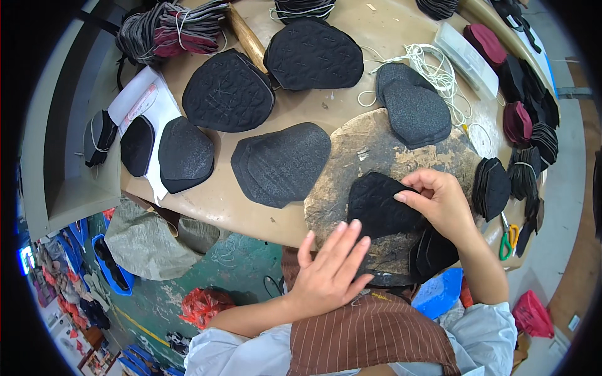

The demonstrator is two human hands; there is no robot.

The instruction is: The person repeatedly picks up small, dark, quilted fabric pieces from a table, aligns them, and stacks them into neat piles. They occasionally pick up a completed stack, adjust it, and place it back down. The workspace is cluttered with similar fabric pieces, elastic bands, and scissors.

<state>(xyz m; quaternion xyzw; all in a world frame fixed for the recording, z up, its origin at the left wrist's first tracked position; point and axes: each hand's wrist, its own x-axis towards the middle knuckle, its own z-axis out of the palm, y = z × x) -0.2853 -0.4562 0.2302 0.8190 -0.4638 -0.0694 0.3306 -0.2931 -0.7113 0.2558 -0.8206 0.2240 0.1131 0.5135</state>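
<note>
A black quilted fabric piece [380, 205], rounded at its corners, lies on a worn round board [351, 147] in front of me. My right hand [442, 203] pinches its right edge between thumb and fingers. My left hand [326, 276] is held with the fingers spread, just off the near left edge of the piece; whether the fingertips touch it I cannot tell. Several similar black pieces [437, 252] lie partly under my right wrist. At the board's far side rests a stack of speckled dark grey pieces [419, 116].
Left of the board lies a fanned grey stack [282, 164]. Farther back are quilted black stacks [229, 93], a wooden handle [246, 37], tied bundles [172, 30], white cord [433, 69] and a clear plastic box [466, 59]. Scissors [506, 241] lie at the right edge.
</note>
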